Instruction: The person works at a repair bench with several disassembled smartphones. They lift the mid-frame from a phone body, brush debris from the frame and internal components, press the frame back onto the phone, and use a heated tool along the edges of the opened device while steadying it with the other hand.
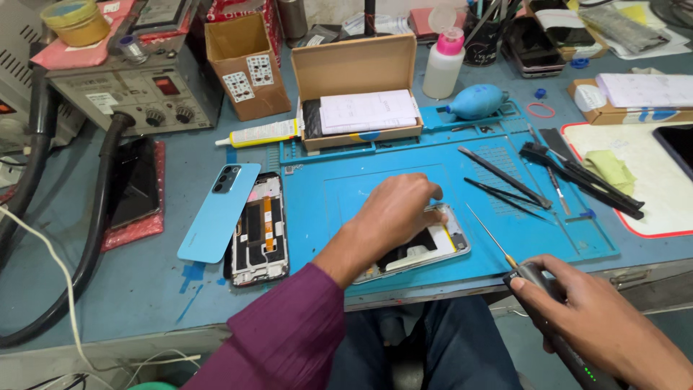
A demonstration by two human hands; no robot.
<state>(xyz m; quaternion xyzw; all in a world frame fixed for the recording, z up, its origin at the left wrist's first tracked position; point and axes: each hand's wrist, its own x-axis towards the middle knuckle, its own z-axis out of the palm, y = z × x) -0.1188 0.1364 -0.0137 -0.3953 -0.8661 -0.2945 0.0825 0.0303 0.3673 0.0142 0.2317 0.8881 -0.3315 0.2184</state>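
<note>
On the blue silicone repair mat (346,189) covering the grey-blue worktop (144,282), the left hand (395,209) pressed down flat on an opened white-framed phone body (422,245), fingers spread over its upper end and closed on nothing. The right hand (603,328), off the front edge of the worktop, was wrapped tight around a dark pen-shaped electric screwdriver (538,285), its thin bit angled up toward the mat. Left of the mat lay a light-blue phone back cover (216,213) overlapping a second opened black phone (258,231), with black tweezers (505,195) on the mat's right side.
</note>
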